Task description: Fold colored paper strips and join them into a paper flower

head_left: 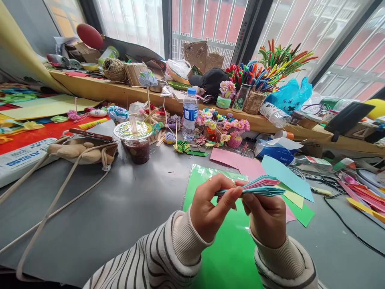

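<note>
Both my hands meet above a glossy green sheet [228, 249] on the grey table. Between them is a bundle of pleated paper [266, 190], blue-green outside with pink layers inside, its folded ends fanning slightly to the right. My left hand [210, 204] pinches the bundle's left part between thumb and fingers. Gripping it near the middle from below, my right hand [266, 214] has its thumb and fingers closed. The fingers hide the centre of the bundle. Just behind and right of my hands lie a light blue paper sheet [288, 176] and a pink paper sheet [224, 157].
A lidded cup of dark drink [136, 150] stands to the left, beside a beige bag [81, 151] with long straps. Further back are a water bottle [190, 114] and crochet flowers [210, 120]. Scissors [319, 178] and a black cable [345, 224] lie at the right.
</note>
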A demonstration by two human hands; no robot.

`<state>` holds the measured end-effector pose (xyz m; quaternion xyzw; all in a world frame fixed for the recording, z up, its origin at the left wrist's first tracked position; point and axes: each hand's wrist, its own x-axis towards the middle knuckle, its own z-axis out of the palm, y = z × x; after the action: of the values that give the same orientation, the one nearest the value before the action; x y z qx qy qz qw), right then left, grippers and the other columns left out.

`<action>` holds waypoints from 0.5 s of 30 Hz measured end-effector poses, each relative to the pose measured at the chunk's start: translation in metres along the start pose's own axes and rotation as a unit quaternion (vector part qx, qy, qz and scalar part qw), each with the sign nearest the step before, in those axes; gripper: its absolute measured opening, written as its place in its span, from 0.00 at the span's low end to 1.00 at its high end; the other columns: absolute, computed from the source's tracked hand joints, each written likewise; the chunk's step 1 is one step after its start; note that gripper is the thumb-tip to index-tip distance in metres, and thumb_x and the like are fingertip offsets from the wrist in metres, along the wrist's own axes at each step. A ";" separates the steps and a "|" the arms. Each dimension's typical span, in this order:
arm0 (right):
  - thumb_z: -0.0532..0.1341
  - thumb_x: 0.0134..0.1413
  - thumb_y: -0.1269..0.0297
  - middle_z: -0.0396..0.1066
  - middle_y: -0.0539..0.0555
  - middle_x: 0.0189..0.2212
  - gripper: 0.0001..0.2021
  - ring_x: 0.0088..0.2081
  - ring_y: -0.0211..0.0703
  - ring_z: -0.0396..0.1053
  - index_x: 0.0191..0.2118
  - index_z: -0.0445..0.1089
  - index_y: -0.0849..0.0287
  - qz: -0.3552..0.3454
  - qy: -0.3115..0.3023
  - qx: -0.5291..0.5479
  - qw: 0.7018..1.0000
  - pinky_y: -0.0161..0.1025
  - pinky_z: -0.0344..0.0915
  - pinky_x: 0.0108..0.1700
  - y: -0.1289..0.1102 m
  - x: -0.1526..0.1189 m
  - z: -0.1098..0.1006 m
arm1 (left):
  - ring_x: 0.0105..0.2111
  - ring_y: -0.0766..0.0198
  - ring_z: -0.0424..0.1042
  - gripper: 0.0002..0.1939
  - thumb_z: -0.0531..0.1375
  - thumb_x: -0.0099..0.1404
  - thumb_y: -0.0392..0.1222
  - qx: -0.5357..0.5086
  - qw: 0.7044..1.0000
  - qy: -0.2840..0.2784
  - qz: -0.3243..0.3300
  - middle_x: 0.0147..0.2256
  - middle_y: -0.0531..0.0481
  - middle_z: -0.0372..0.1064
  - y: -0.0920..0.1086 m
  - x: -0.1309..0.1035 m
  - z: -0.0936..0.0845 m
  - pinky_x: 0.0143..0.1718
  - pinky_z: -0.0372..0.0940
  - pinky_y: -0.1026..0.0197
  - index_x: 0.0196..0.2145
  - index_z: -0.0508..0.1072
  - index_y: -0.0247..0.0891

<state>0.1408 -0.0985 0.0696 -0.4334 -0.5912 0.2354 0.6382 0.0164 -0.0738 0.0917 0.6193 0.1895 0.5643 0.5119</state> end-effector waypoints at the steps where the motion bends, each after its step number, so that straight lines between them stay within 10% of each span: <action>1: 0.59 0.47 0.64 0.62 0.47 0.13 0.06 0.14 0.31 0.52 0.26 0.73 0.55 0.001 0.002 -0.002 1.000 0.32 0.51 0.14 0.000 0.000 0.000 | 0.19 0.72 0.61 0.12 0.53 0.59 0.44 -0.005 1.000 0.004 -0.002 0.24 0.50 0.64 0.000 0.000 0.000 0.20 0.58 0.66 0.22 0.63 0.36; 15: 0.59 0.46 0.67 0.57 0.44 0.11 0.05 0.13 0.30 0.52 0.29 0.73 0.57 -0.005 0.015 -0.021 1.000 0.30 0.50 0.14 -0.003 0.002 0.005 | 0.18 0.73 0.62 0.11 0.54 0.58 0.44 -0.123 0.980 0.015 -0.155 0.22 0.53 0.65 0.002 0.005 0.000 0.17 0.55 0.70 0.25 0.67 0.34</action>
<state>0.1362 -0.0968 0.0727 -0.4472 -0.5885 0.2133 0.6388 0.0172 -0.0710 0.0958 0.5062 0.2198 0.5067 0.6624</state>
